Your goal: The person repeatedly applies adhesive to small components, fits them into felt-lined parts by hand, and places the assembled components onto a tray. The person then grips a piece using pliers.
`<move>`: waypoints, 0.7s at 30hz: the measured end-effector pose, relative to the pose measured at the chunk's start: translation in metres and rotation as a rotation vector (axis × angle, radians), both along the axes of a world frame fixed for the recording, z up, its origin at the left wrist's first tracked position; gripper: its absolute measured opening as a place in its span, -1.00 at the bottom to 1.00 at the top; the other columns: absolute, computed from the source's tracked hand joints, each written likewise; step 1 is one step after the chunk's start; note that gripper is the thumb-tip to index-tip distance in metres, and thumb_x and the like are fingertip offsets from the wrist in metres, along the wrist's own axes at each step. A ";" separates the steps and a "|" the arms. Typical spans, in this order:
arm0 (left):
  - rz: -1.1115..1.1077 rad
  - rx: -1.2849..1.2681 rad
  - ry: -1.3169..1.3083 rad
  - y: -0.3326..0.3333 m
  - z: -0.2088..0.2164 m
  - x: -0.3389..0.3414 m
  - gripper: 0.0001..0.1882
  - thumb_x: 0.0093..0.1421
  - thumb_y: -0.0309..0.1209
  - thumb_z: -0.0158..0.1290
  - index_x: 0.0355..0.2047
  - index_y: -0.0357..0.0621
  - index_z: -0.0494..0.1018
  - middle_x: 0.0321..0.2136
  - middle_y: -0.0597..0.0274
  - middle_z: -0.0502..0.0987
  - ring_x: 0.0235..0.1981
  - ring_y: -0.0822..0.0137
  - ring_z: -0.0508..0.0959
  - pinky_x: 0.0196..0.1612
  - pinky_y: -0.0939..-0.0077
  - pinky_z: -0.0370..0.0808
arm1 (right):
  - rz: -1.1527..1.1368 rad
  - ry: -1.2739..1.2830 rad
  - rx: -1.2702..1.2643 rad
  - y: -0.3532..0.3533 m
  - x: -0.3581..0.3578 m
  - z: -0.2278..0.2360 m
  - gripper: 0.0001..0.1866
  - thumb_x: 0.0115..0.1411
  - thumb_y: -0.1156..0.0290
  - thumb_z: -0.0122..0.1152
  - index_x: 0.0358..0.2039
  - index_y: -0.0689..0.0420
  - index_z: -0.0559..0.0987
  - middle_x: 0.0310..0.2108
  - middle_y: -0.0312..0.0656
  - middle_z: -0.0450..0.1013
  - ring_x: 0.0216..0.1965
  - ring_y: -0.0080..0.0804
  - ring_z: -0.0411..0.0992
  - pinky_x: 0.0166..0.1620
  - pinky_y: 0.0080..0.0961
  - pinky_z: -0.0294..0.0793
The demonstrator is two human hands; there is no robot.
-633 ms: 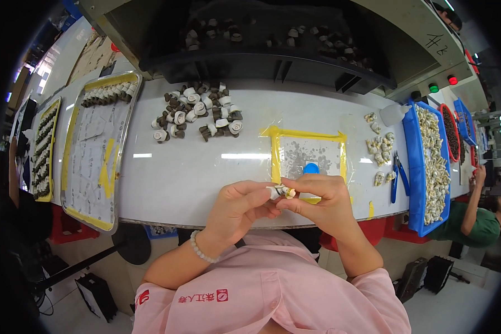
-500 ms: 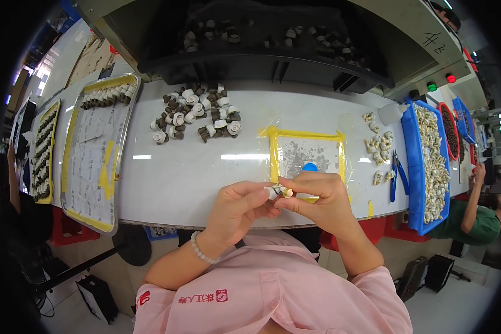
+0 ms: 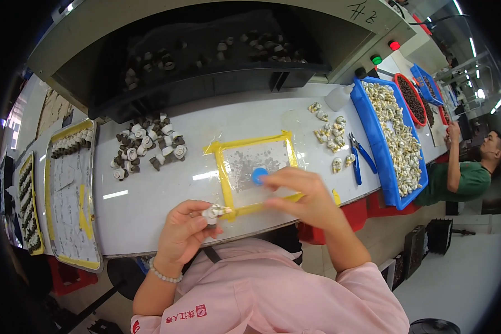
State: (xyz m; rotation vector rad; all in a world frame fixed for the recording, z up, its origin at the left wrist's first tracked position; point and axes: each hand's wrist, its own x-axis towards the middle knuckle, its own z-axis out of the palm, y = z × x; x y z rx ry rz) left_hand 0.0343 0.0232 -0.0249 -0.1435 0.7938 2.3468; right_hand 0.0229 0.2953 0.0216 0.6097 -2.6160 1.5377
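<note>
Near the front edge of the table, my left hand pinches a small white figurine with a yellowish part sticking out to the right. My right hand hangs over the taped work patch, thumb and fingers apart, with nothing seen between them. Its fingertips come close to a round blue cap; whether they touch it I cannot tell. Yellow tape frames the patch, whose sheet is spotted grey. Right of it lie several loose white-and-yellow pieces beside blue-handled pliers.
Several white-and-brown pieces lie at the left, past them a metal tray. A black bin sits in the machine opening at the back. A blue crate of pieces and a white bottle stand right. Farther right is a person in green.
My hands have parted: the right has let go of the figurine and reached toward the blue cap. The left keeps the figurine. The view has turned to the right.
</note>
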 end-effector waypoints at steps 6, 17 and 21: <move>0.540 -0.736 0.414 -0.070 0.027 -0.017 -0.69 0.03 -0.70 0.10 -0.16 -0.39 0.42 -0.41 0.09 0.56 -0.47 0.37 0.56 -0.39 0.58 0.51 | -0.739 0.017 0.587 0.092 0.022 -0.007 -0.65 -0.09 0.44 0.40 -0.26 0.21 0.51 -0.43 -0.15 0.43 -0.49 -0.34 0.36 -0.39 -0.47 0.38; 0.719 -1.851 0.665 -0.185 0.024 -0.091 -0.73 -0.03 -0.48 0.24 -0.28 -0.29 0.53 -0.52 0.15 0.56 -0.58 0.42 0.48 -0.46 0.55 0.43 | -0.633 -0.074 0.418 0.074 0.006 -0.020 -0.75 -0.02 0.58 0.24 -0.27 0.25 0.51 -0.44 -0.17 0.42 -0.51 -0.40 0.35 -0.39 -0.47 0.35; 0.639 -1.916 0.714 -0.179 0.015 -0.113 -0.73 -0.03 -0.47 0.22 -0.29 -0.30 0.53 -0.50 0.08 0.57 -0.57 0.33 0.50 -0.42 0.49 0.45 | -0.563 0.004 0.410 0.069 0.008 -0.023 -0.77 0.01 0.59 0.20 -0.26 0.26 0.53 -0.45 -0.21 0.43 -0.52 -0.50 0.32 -0.47 -0.59 0.27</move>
